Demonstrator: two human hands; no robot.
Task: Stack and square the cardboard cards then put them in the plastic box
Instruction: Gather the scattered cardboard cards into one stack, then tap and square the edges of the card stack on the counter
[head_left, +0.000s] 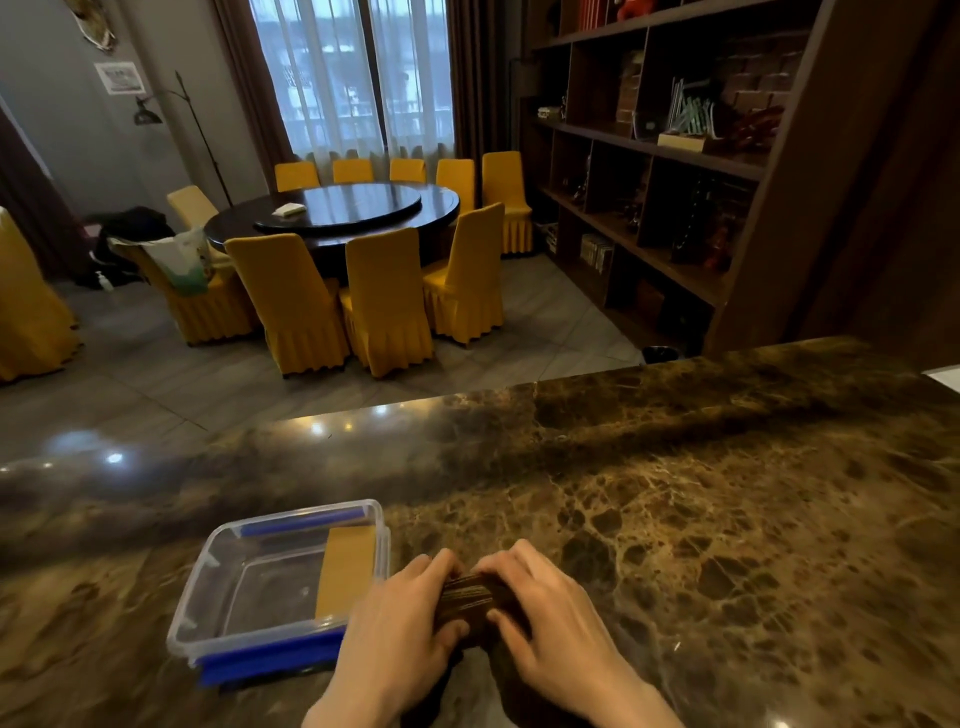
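- The stack of cardboard cards (470, 605) stood on edge on the marble worktop (675, 493), near its front edge and just right of the plastic box (228, 618).
- The left hand (400, 618) was clasped on the stack's left end, fingers curled over the top and thumb at the near face.
- The right hand (540, 597) gripped the right end in the same way, so the stack was pinched between the two hands with its layered edges showing on top.
- The stack's long axis ran roughly left to right, from one palm to the other; whether its lower edge touched the worktop could not be told, as the hands hid it.
- The box sat open, with no lid on it, near the front-left part of the worktop, its blue clip (270, 657) facing the front edge.
- One tan card (345, 569) already lay inside against the box's right wall, its long axis running front to back.
- Squaring looked to be the step in hand, the cards not yet boxed.
- The box lay to the left of the stack, so the left hand was the nearer one; the coming move would likely carry the stack leftward over the box's right wall.
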